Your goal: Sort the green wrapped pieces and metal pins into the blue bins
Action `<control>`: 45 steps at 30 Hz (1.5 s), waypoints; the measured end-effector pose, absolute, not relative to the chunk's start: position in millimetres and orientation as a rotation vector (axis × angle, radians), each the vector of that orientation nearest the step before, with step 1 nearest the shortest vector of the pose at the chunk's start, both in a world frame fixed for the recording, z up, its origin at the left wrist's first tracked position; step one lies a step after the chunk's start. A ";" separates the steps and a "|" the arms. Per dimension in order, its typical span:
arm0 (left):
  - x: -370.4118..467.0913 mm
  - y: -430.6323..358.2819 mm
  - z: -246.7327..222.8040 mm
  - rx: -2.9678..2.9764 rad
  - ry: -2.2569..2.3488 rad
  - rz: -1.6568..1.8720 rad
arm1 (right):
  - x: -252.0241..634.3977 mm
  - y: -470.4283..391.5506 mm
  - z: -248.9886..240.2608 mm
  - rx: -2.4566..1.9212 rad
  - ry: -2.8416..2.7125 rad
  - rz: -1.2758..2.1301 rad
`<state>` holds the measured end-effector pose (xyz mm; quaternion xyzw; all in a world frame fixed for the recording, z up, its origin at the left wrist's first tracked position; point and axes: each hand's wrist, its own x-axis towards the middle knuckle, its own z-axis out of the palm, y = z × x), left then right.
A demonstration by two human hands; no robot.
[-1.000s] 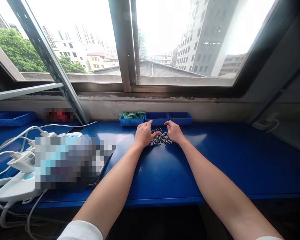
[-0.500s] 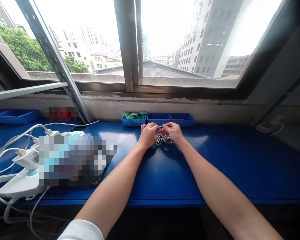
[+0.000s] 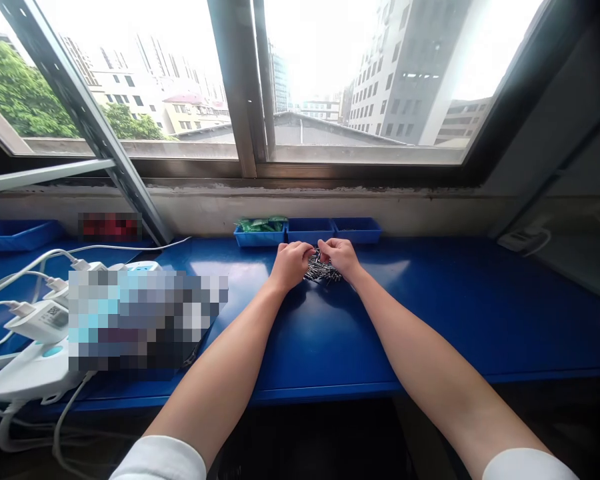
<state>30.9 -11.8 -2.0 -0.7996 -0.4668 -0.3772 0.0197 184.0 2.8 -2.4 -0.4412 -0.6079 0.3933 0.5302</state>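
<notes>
A heap of small, thin metal pieces [image 3: 323, 269], dark and silvery like screws or pins, lies on the blue tabletop [image 3: 325, 347]. My left hand [image 3: 290, 265] is at the heap's left edge, fingers curled in and thumb pressed to them. Over the heap's right side, my right hand [image 3: 341, 257] has thumb and fingertips drawn together in a pinch. The fingertips of both hands are close to each other with a small gap between. Whatever either hand holds is too small or hidden to make out.
Behind the hands stand three blue bins: one with green packets [image 3: 261, 225], a middle bin [image 3: 310, 231], and a right bin [image 3: 357, 231] with small bits. At left are a white power strip [image 3: 35, 367] with plugs and cables, a blurred-out item, and a metal shelf post [image 3: 125, 177].
My hands have parted slightly at the fingertips, showing more of the heap between them. The whole view has shifted a little, with things appearing farther left and higher.
</notes>
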 end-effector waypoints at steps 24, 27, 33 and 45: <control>17.2 -1.4 -1.2 -2.333 -1.702 -1.395 | 198.4 14.4 -6.6 -1.050 -1.241 0.813; 11.3 -0.3 -0.2 -2.279 -1.728 -1.489 | 208.8 16.0 -4.1 -1.145 -1.204 0.616; 10.7 -2.0 -1.4 -2.337 -1.710 -1.418 | 225.9 27.4 -5.5 -1.374 -1.264 0.389; 4.9 -3.5 -8.2 -2.588 -1.891 -0.907 | 225.9 23.6 -14.2 -1.432 -1.378 0.214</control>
